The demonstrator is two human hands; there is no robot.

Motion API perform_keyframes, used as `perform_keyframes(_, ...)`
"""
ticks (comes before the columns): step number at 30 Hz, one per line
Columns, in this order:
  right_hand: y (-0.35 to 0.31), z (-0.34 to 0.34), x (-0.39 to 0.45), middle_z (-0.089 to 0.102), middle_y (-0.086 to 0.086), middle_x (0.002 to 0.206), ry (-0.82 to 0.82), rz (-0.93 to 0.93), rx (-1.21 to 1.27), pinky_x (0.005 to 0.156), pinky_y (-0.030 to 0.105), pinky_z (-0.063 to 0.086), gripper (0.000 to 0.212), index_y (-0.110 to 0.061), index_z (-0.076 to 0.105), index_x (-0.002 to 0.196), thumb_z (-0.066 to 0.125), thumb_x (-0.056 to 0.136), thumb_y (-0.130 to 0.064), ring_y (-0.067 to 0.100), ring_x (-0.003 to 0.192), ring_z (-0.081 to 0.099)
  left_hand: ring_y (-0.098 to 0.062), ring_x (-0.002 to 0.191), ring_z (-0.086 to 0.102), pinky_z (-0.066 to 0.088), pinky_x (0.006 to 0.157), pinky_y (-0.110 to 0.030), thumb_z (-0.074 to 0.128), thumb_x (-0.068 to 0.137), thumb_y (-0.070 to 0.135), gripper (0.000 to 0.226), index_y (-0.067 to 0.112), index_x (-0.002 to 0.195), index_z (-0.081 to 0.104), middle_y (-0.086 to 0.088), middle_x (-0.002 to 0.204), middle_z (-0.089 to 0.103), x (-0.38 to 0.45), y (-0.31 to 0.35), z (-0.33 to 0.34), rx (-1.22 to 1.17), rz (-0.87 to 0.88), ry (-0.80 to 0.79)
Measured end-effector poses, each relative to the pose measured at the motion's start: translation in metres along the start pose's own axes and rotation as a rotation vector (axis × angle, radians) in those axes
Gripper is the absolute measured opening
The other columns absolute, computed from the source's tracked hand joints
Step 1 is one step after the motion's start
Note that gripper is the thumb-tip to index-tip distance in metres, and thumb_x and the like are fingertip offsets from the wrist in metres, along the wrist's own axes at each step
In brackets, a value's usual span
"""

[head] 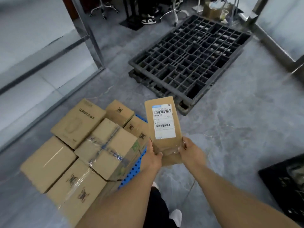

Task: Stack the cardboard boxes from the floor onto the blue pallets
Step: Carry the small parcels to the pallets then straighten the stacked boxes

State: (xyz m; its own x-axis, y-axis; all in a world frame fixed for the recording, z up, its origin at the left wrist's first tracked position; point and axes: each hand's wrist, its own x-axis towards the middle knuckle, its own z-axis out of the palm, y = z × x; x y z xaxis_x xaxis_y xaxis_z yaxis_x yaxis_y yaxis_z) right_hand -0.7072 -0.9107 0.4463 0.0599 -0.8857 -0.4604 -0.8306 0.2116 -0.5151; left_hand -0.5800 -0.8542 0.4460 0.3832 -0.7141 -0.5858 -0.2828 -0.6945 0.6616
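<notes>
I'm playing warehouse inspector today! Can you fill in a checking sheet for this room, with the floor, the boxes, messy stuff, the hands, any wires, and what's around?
Surface: grey marbled floor.
Job's things: labelled box held up in both hands; stacked boxes crowd the blue pallet, which peeks out at their right edge.
Clutter: dark grid pallets lying on the floor; black crate at right.
Grippers: left hand and right hand grip the box's near end.
Cables: nothing seen.
Surroundings: metal-framed glass panels at left; stool bases and someone's shoe at the far side.
</notes>
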Motion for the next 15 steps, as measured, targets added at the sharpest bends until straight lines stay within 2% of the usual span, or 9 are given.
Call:
perform_keyframes(4,-0.025,0.000,0.056,0.063,0.002,0.118,-0.075,-0.072,-0.046,0.084,0.035,0.049,0.039,-0.028,0.044,0.133,0.044,0.094,-0.024,0.025,0.104,0.059,-0.028,0.122,0.050,0.039,0.097,-0.034,0.047,0.095,0.022,0.073,0.032,0.149,-0.001,-0.004,0.142,0.046,0.046,0.011,-0.002,-0.046,-0.118,0.049)
perform_keyframes(10,-0.056,0.009,0.151,0.060,0.001,0.127,-0.168,-0.172,-0.144,0.092,0.039,0.048,0.040,-0.028,0.042,0.137,0.039,0.097,-0.025,0.026,0.112,0.057,-0.024,0.118,0.052,0.040,0.097,-0.034,0.049,0.094,0.018,0.074,0.035,0.149,0.003,-0.002,0.139,0.049,0.124,0.032,-0.002,-0.176,-0.212,0.127)
perform_keyframes(15,-0.074,0.040,0.239,0.057,0.001,0.130,-0.287,-0.232,-0.219,0.096,0.037,0.044,0.041,-0.031,0.041,0.137,0.039,0.097,-0.028,0.025,0.115,0.055,-0.028,0.117,0.052,0.042,0.096,-0.034,0.049,0.093,0.016,0.073,0.032,0.149,0.005,-0.005,0.136,0.051,0.198,0.033,-0.002,-0.222,-0.304,0.202)
